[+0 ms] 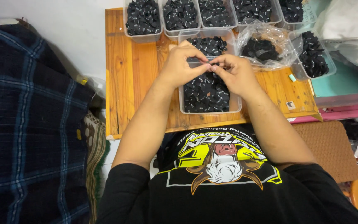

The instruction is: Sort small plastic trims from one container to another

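Wooden slats make up the low table (135, 74) that carries nearly everything here, and along its far edge stands a row of clear plastic tubs (142, 18), each heaped with small black fabric labels. Right of the middle lies a crumpled clear plastic bag (266, 43) with more of the same black pieces inside, and beyond it another clear tub (315, 56) sits partly off the wood, over a teal and pink lidded box (344, 89). A dark blue plaid cloth (30, 124) covers the floor to the left, and a woven brown mat (330, 145) lies to the right of the person's black printed shirt. Directly in front of the body, a long clear container (209, 97) full of black labels runs away from the near table edge; both forearms cross over its sides, hiding part of its contents. Above its middle, the left hand (183, 62) and right hand (237, 72) meet fingertip to fingertip, each with thumb and forefinger pressed together, pinching a small black label (209, 66) between them. That label hangs just over the heap in the container, close to the pile, held at the spot where the two hands touch.
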